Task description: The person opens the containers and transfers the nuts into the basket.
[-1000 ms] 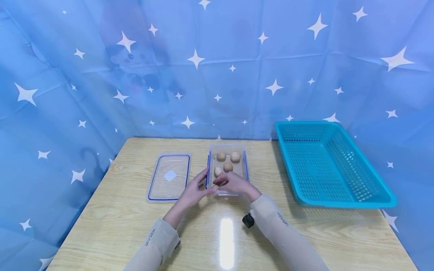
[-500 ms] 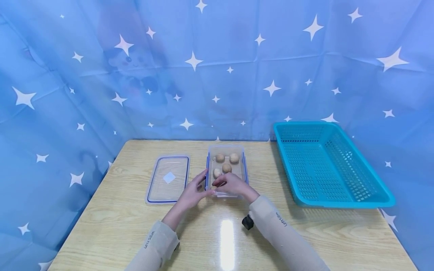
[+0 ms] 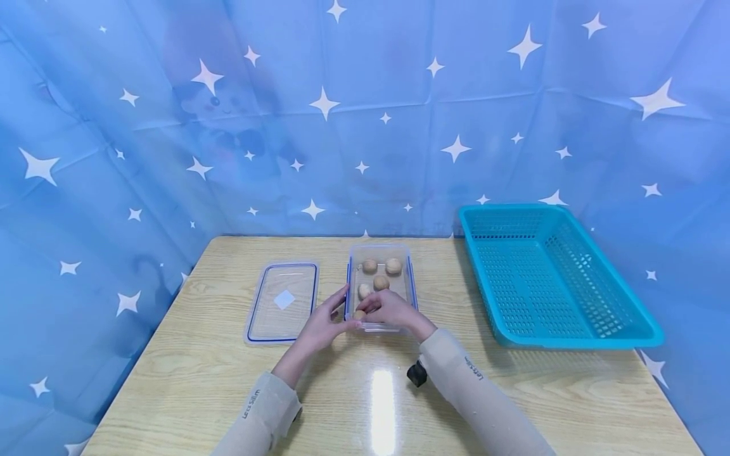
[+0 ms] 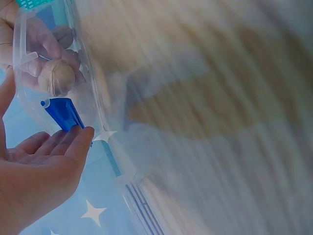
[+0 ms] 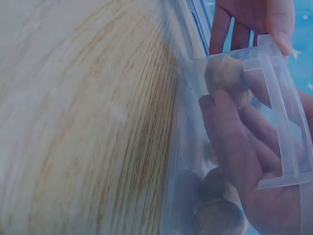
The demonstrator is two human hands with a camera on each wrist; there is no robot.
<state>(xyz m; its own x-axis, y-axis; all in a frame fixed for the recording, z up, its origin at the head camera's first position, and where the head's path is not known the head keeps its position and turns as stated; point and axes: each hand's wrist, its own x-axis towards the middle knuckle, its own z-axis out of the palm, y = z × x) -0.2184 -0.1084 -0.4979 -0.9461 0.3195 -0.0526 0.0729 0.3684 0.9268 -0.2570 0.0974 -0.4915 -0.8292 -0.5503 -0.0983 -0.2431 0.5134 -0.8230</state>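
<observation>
A clear plastic container (image 3: 412, 278) with blue clips stands mid-table and holds several walnuts (image 3: 381, 282). My right hand (image 3: 383, 309) reaches into its near end, fingers curled round one walnut (image 3: 359, 314) at the near left corner. In the right wrist view this walnut (image 5: 224, 73) sits against my fingers (image 5: 234, 142) behind the clear wall. My left hand (image 3: 329, 320) rests against the container's near left corner with straight fingers. In the left wrist view that hand (image 4: 49, 161) lies beside a blue clip (image 4: 62, 112), and the walnut (image 4: 56, 77) shows through the wall.
The container's clear lid (image 3: 283, 301) lies flat to the left. A turquoise mesh basket (image 3: 570, 342) with nothing in it fills the right side of the wooden table (image 3: 513, 405). A small black object (image 3: 417, 373) sits by my right forearm. Blue starred cloth surrounds the table.
Both hands stay at the container's near end. My right hand has shifted slightly, so the walnut at its fingertips now shows more plainly.
</observation>
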